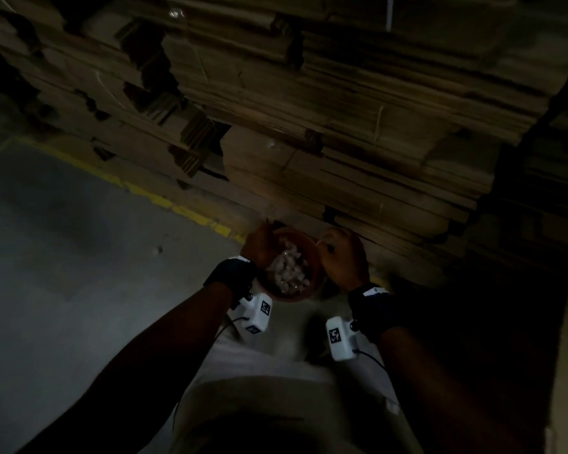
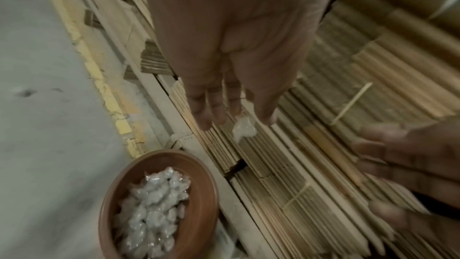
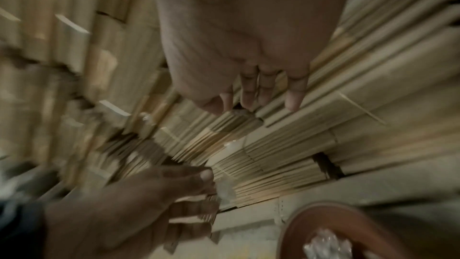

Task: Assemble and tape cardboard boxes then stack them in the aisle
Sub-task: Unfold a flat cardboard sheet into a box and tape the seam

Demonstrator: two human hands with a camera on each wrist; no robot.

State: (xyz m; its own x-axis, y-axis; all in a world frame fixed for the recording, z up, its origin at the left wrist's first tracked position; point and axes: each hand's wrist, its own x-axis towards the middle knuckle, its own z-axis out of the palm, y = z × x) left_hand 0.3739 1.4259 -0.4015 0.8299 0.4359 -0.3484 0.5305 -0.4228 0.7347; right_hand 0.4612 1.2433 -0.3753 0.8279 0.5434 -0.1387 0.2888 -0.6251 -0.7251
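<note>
The left hand (image 2: 234, 50) hung above a brown bowl (image 2: 199, 194) on the grey floor (image 1: 63, 273), its fingers (image 2: 204, 105) and thumb pinching a small crumpled clear scrap (image 2: 244, 128). The bowl held a heap of similar crumpled clear pieces (image 2: 154, 210). The right hand (image 3: 236, 36) was just beside it, near the bowl's other rim, fingers loosely curled; whether it held anything could not be told. Directly in front rose a tall stack of flattened cardboard boxes (image 1: 341, 126), edges outward, standing along a worn yellow floor line (image 1: 164, 201). The bowl sat at the foot of that stack.
</note>
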